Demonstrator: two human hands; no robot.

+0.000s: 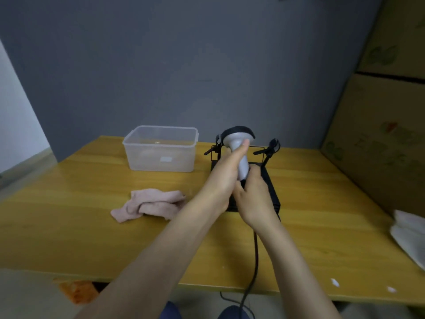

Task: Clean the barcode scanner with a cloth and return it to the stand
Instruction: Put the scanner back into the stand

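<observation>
A grey barcode scanner (239,140) with a black head rim stands upright over the black stand (272,189). My left hand (226,173) wraps the upper handle, thumb just under the head. My right hand (253,194) grips the handle's lower end. The scanner's black cable (254,261) runs down toward me off the table edge. A crumpled pink cloth (149,203) lies on the wooden table (69,215), left of my arms, in neither hand.
A clear plastic box (161,149) sits at the back left of the stand. White cloth or paper (409,233) lies at the table's right edge. Cardboard boxes (379,134) wall the right side; a grey wall is behind.
</observation>
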